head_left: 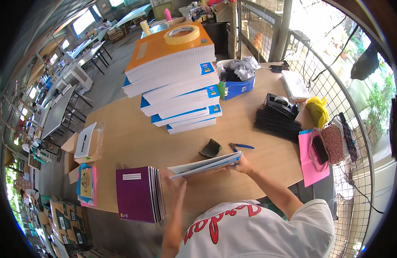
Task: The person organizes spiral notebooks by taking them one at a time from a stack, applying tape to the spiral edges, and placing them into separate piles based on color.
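In the head view, the right hand (pixel 242 164) grips the right end of a thin blue-edged notebook (pixel 205 165), its fingers closed on the corner so that the book is held nearly flat just above the wooden table (pixel 125 137). The left hand (pixel 176 185) lies under the notebook's left end with its fingers spread and slightly blurred; whether they press the book or only the table below cannot be told. Just left of those fingers sits a stack of spiral-bound purple notebooks (pixel 138 194), its wire spines turned toward the hand. Just beyond the right fingers, farther from the person, lie a blue-handled pair of pliers (pixel 241 146) and a small dark wedge-shaped object (pixel 211 148), both resting on the table and apart from the held notebook. Farther beyond them rises a tall pile of blue-edged and orange notebooks (pixel 177 81), topped by a roll of tan tape (pixel 181 34). To the right of the right fingers, well apart, are a heap of black binding combs (pixel 276 124) with a black tape dispenser (pixel 281 105) on it, a pink sheet (pixel 310 159) and a patterned pouch (pixel 334 144). Beyond the pile stands a blue bin (pixel 237 86).
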Tool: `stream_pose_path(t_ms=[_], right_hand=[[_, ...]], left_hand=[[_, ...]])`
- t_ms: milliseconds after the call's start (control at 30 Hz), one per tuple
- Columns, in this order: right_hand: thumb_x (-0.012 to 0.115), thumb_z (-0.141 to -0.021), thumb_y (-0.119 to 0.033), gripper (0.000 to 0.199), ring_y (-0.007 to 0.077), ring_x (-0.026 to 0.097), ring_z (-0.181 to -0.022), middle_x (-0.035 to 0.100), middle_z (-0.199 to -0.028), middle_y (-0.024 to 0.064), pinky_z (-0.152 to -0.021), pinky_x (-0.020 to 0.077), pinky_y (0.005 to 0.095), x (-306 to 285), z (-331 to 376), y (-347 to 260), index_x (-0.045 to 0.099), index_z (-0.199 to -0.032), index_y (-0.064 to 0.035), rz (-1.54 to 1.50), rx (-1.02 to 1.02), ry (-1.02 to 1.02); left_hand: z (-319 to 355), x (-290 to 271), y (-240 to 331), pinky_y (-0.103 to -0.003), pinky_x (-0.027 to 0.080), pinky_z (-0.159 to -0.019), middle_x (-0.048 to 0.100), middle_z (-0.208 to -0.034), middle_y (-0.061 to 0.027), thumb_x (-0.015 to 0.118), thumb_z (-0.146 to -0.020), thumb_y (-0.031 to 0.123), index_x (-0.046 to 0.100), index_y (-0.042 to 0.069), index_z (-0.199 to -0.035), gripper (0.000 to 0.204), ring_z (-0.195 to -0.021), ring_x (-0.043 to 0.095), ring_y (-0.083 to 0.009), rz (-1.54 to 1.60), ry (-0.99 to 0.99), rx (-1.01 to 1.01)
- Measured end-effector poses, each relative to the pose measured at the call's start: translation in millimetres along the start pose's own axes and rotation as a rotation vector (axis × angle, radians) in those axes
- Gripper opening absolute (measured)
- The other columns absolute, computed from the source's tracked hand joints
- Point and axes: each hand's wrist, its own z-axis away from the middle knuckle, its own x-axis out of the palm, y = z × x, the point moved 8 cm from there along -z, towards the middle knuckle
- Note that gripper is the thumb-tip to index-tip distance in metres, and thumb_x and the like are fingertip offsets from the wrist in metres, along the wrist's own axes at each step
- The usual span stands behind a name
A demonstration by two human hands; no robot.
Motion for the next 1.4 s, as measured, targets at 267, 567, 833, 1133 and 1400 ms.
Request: stream_pose_path(t_ms=[267,567,833,1133,1400], right_hand=[[0.082,-0.078,-0.01,0.024,0.015,0.069,-0.087,0.075,-0.097,0.008,-0.081,0.0542,0.0319,-45,15,-27,0.075,-0.101,-0.0056,0.242,0.058,0.059],[0.071,-0.084,-0.01,0.014,0.0308,0.059,-0.097,0.058,-0.099,0.0085,-0.075,0.0505,0.0472,-191,29,-23,0.067,-0.098,-0.0105,1.319,-0.011,0.485],[0.067,-0.085,0.003,0.035,0.0283,0.065,-0.072,0.067,-0.085,0.0113,-0.063,0.0526,0.0379,-102,17,-170,0.073,-0.116,-0.0128,0.591,-0.15,0.053],[0.073,-0.082,0.002,0.023,0.0255,0.066,-0.075,0.069,-0.086,0.0096,-0.064,0.0522,0.0361,-68,23,-177,0.077,-0.102,-0.0105,0.459,-0.129,0.06],[0.075,-0.08,0.003,0.018,0.0259,0.066,-0.085,0.07,-0.092,0.0082,-0.072,0.0529,0.0361,-56,25,-185,0.075,-0.094,-0.0078,0.473,-0.303,0.065]], left_hand=[[45,227,199,-0.057,0.016,-0.117,0.055,-0.127,-0.0099,0.075,-0.083,0.03,0.056,0.019,-0.138,0.059,-0.122,0.051,-0.03,-1.187,-0.545,0.796],[29,261,216,-0.043,0.035,-0.088,0.062,-0.09,0.0004,0.072,-0.082,0.036,0.062,0.016,-0.104,0.031,-0.085,0.057,-0.0195,-0.95,-0.335,0.724],[22,263,208,-0.042,0.035,-0.08,0.063,-0.092,-0.0024,0.072,-0.081,0.033,0.063,0.015,-0.104,0.031,-0.083,0.058,-0.0214,-0.869,-0.441,0.611],[21,248,208,-0.04,0.038,-0.084,0.063,-0.095,-0.0037,0.069,-0.088,0.012,0.063,0.011,-0.1,0.014,-0.091,0.061,-0.0265,-0.655,-0.655,0.506],[20,247,211,-0.04,0.038,-0.085,0.063,-0.095,-0.004,0.068,-0.088,0.012,0.063,0.011,-0.1,0.014,-0.09,0.061,-0.0266,-0.651,-0.647,0.522]])
